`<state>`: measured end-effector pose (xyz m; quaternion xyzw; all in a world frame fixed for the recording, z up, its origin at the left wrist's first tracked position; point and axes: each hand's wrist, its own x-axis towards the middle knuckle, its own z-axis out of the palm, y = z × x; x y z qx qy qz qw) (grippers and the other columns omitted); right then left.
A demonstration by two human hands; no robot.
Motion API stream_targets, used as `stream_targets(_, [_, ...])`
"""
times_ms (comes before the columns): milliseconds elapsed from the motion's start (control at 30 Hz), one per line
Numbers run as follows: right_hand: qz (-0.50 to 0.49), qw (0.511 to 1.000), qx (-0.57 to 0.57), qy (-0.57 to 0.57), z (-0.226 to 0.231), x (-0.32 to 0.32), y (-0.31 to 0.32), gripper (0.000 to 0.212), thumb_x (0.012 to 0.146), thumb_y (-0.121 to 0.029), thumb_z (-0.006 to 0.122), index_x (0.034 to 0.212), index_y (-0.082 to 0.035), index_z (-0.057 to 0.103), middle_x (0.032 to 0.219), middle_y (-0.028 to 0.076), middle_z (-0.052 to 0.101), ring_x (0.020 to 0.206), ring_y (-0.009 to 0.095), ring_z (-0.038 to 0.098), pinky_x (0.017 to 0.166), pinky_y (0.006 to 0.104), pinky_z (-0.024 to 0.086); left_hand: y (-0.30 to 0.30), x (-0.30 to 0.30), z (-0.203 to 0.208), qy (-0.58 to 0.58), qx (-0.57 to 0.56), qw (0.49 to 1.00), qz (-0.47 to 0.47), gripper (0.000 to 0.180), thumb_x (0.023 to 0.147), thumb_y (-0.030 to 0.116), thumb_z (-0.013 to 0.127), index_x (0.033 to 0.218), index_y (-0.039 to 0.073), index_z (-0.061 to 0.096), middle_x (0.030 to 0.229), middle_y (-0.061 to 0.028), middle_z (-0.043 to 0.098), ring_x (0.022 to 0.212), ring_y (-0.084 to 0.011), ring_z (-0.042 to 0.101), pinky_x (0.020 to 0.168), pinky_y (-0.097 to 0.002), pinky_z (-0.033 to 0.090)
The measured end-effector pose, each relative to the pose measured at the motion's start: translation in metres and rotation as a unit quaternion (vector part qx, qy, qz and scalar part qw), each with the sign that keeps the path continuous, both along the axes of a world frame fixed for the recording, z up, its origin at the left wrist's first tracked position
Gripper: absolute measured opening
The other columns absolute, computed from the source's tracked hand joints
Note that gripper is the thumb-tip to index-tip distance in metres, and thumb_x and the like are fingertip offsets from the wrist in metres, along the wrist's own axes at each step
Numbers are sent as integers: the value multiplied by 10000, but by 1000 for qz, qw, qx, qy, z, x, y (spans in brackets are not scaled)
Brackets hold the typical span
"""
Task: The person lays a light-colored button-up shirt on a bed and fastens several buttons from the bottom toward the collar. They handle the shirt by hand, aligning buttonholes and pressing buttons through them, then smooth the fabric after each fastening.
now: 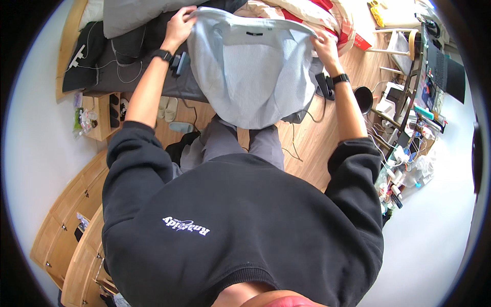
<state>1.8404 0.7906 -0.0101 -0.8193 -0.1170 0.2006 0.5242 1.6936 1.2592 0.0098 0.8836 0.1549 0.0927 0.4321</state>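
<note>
A pale blue, finely striped shirt (250, 71) hangs spread between my hands, over the near edge of the bed. My left hand (179, 26) pinches its upper left corner, and my right hand (326, 47) grips the upper right corner, a little lower. The collar edge with a small dark label lies along the top between them. The lower part of the shirt droops down in front of my legs. Each wrist wears a black band with a small dark device on it.
Behind the shirt is a bed with a dark grey sheet (148, 77), a grey pillow (133, 18) and a red-and-white quilt (327, 15). Slippers (181, 127) lie on the wooden floor. At right stand a chair (399, 46), a black bin (363, 100) and a cluttered desk; a wooden cabinet (64, 230) is lower left.
</note>
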Motion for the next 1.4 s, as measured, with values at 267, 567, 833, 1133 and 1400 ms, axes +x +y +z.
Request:
stream_targets(267, [-163, 981, -41, 97, -195, -27, -62, 333, 924, -92, 657, 1249, -20, 660, 1181, 141, 722, 1100, 207, 678, 968, 317, 515, 22, -21, -201, 120, -178, 975, 55, 611, 915, 310, 752, 1406, 24, 528, 1293, -184, 673, 1206, -250, 644, 1017, -349, 502])
stream_targets(567, [-103, 942, -301, 106, -375, -120, -212, 561, 921, -122, 506, 1458, 34, 452, 1454, 280, 531, 1375, 402, 500, 1158, 411, 396, 31, -169, -345, 390, 47, 917, 60, 891, 805, 285, 807, 1522, 10, 355, 1537, -275, 419, 1407, -392, 453, 1171, -435, 380])
stream_targets(833, [-96, 900, -330, 270, -398, -116, -204, 748, 854, -193, 719, 1493, 47, 413, 1224, 214, 673, 1112, 296, 663, 994, 351, 514, 31, -195, -403, 425, -29, 900, 88, 1067, 821, 259, 827, 1572, -39, 131, 1465, -303, 492, 1339, -371, 535, 1122, -402, 427])
stream_targets(1133, [-144, 957, -245, 65, -241, -175, -56, 301, 916, -218, 661, 1122, -11, 591, 885, 235, 707, 751, 379, 710, 705, 451, 550, -61, -175, -303, 351, 24, 914, 201, 570, 817, 294, 809, 1166, 4, 466, 1023, -304, 702, 981, -425, 708, 857, -486, 559])
stream_targets(1400, [124, 965, -17, 229, -259, -303, 56, 336, 976, -169, 651, 1283, -33, 646, 1127, 96, 717, 940, 184, 679, 837, 322, 550, -177, -226, -282, 274, -442, 852, -65, 475, 960, 103, 691, 1421, 59, 584, 1241, -96, 680, 1042, -125, 653, 882, -286, 540])
